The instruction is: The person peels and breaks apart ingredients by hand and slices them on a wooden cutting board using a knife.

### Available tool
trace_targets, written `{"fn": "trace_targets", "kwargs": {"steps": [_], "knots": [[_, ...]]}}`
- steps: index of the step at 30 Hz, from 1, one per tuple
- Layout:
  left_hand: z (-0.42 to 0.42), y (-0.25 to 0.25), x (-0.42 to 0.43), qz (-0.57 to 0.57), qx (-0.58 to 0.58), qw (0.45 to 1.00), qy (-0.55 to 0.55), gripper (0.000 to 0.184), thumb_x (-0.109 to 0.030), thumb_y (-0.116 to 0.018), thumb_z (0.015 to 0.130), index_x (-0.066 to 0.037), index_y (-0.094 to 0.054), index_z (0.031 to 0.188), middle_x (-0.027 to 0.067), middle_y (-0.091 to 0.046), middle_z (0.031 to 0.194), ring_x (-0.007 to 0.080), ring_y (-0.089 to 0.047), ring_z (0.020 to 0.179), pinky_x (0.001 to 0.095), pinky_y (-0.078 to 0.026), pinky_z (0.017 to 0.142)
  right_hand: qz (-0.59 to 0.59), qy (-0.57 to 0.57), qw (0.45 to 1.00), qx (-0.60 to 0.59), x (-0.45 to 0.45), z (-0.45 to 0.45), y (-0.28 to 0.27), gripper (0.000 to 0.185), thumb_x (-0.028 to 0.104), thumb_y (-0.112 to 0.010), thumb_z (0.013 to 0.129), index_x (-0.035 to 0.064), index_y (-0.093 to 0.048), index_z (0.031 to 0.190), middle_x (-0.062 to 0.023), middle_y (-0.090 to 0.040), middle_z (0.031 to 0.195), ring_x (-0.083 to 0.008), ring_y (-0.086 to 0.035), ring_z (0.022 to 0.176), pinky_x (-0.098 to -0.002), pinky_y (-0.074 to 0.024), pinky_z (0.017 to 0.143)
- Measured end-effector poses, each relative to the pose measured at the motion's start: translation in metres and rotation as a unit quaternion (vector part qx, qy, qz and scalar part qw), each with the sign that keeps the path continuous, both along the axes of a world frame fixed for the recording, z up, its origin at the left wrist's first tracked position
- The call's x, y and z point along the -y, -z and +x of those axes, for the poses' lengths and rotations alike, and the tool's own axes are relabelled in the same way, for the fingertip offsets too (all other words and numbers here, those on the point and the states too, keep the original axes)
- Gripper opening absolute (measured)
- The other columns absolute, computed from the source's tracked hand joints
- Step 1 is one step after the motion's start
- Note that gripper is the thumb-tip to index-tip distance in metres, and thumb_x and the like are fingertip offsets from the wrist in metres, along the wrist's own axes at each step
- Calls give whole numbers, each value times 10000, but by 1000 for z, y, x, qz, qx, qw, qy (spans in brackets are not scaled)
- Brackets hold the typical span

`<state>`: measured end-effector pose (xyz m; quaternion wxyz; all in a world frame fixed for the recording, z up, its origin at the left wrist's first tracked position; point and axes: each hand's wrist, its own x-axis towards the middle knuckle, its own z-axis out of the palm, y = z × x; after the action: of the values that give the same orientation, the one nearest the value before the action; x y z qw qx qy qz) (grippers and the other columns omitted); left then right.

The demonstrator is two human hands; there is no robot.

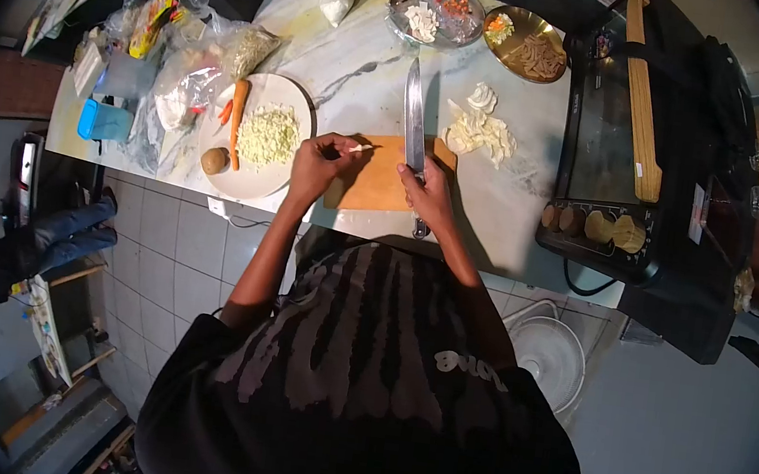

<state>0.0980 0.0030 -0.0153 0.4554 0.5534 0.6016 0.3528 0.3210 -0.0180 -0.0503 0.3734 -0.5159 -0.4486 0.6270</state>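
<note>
My right hand (428, 196) is closed round the handle of a large kitchen knife (415, 114), its blade pointing away from me above the right part of an orange-brown cutting board (369, 184). At the board's left edge, the fingertips of my left hand (322, 166) pinch a small pale vegetable piece (358, 148); its exact kind is too small to tell. Left of that hand, a white plate (258, 186) bears finely chopped pale cabbage (269, 135), a carrot (238, 120), a red chili (225, 112) and a round brown potato-like vegetable (215, 160). Loose cabbage leaves (484, 136) lie right of the board.
Two metal plates stand at the back, one with white and orange pieces (422, 22), another with brown strips (539, 58). A black oven (600, 141) borders the right side. Plastic bags (196, 72) and a blue container (105, 122) occupy the left. Another person (38, 242) is far left.
</note>
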Motion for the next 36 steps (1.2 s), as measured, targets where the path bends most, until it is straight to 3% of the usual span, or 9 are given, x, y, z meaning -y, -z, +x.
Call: {"fn": "trace_targets", "kwargs": {"steps": [6,9,10,13,16,21,26,32,36], "knots": [[7,15,1,-102,153,982,37,189,-48,-742,889,39,-723,1056,58,-734,889,99,-663,803,236,-532,743,211,16,977,-16,-14,-21,3,311,156,-767,879,-9,-607,1088,-52,-684,834,-127,-663,773,-288,-522,708],[8,15,3,-84,161,981,62,178,-38,-733,893,39,-724,1053,51,-731,863,98,-660,778,241,-534,731,231,1,973,4,-27,-24,3,262,130,-772,880,5,-603,1037,-45,-696,902,-82,-606,691,-254,-504,628],[8,15,2,-79,144,984,70,173,-39,-731,896,40,-722,1049,48,-726,858,94,-654,762,237,-529,717,115,-1,993,24,-26,-20,-5,237,130,-775,863,-6,-618,976,-73,-706,873,-134,-670,832,-298,-522,743],[8,15,-2,-102,150,980,84,148,-75,-729,910,21,-730,1022,44,-721,851,86,-646,757,243,-529,716,94,8,995,12,-32,-22,-4,229,126,-774,855,0,-618,965,-77,-705,848,-132,-664,793,-300,-519,725],[4,19,-4,-108,169,976,85,125,-52,-709,917,28,-704,1013,48,-715,850,88,-640,743,241,-525,693,169,6,983,73,-33,-21,-2,237,125,-776,846,5,-612,969,-72,-698,821,-126,-646,747,-302,-515,698],[7,17,-2,-99,186,976,60,97,-34,-686,928,39,-680,993,65,-715,847,98,-654,748,231,-529,684,88,-19,995,47,-30,-18,-15,224,124,-770,844,15,-604,946,-58,-696,816,-118,-625,711,-288,-501,665],[5,19,-4,-122,184,975,25,235,-88,-604,988,69,-675,1148,109,-722,855,131,-686,749,247,-551,670,149,-10,986,80,-31,-19,-10,238,126,-772,841,14,-594,952,-55,-693,811,-118,-627,722,-282,-499,663],[10,10,-2,-93,140,983,76,221,-122,-675,955,45,-709,1095,66,-721,837,102,-659,723,231,-534,669,174,4,983,60,-31,-21,-5,243,130,-778,842,5,-603,954,-56,-684,811,-123,-626,731,-289,-502,664],[7,11,-2,-98,119,985,82,222,-136,-710,936,49,-723,1058,63,-721,834,90,-646,732,230,-527,683,63,-41,994,76,-32,-16,-22,230,123,-775,844,4,-609,948,-56,-684,834,-111,-625,736,-281,-501,644]]}}
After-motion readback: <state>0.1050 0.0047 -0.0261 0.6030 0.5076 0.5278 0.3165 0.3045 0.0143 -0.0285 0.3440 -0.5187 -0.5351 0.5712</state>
